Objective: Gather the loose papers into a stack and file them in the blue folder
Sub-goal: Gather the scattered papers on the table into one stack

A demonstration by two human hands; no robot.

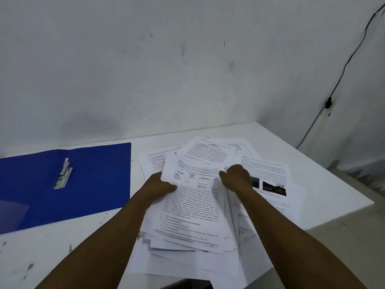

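Left hand [161, 185] and right hand [237, 178] grip the papers [193, 207], fingers curled round opposite side edges. Open blue folder [83, 184] lies left, nearer the left hand.

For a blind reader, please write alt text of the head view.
Both hands, left and right, grip a top sheet of a messy paper pile on a white table. An open blue folder with a metal clip lies to the left.
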